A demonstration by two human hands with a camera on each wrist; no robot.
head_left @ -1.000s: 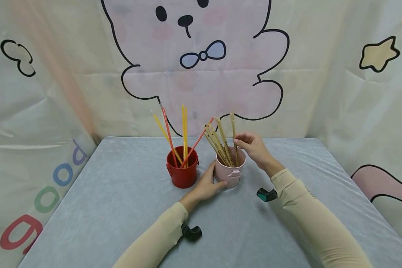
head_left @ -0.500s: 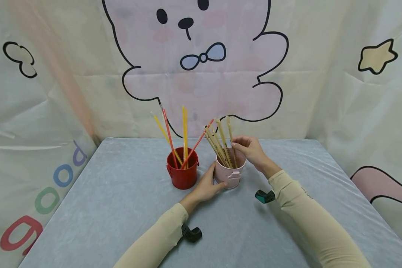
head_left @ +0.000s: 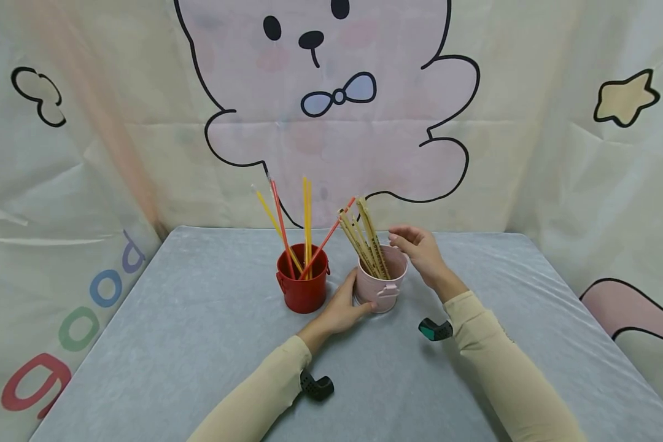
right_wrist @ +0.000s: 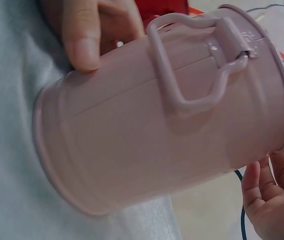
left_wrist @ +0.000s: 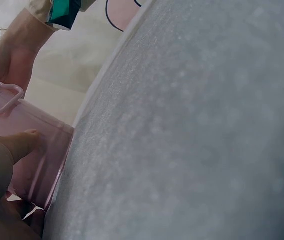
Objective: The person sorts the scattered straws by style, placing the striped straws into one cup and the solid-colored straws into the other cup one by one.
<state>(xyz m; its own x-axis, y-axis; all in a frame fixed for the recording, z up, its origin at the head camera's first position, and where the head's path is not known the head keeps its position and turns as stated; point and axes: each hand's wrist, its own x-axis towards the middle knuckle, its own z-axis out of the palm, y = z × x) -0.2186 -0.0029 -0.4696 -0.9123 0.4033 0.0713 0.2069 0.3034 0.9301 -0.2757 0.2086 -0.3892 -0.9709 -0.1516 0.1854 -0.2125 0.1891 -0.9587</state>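
Note:
My left hand (head_left: 339, 310) grips the lower side of a small pink metal bucket (head_left: 374, 290), the thumb across its front. Several tan sticks with dark printed marks (head_left: 363, 239) lean to the left inside it. My right hand (head_left: 420, 255) is at the bucket's right rim, fingers loosely bent and holding nothing. In the right wrist view the bucket (right_wrist: 147, 130) fills the middle, its wire-like handle facing the camera. Whether the right fingertips touch the rim, I cannot tell. The left wrist view shows the left thumb (left_wrist: 21, 145) against the pink wall.
Just left of the pink bucket stands a red bucket (head_left: 304, 296) holding several thin yellow and orange-red sticks (head_left: 307, 215). Both buckets are on a table with a grey-blue cloth (head_left: 199, 294). A printed curtain (head_left: 160, 159) hangs behind the table's back edge.
My right hand has let go of a tan stick, which now leans with the others in the pink bucket, and has moved slightly right. The left hand has kept its hold.

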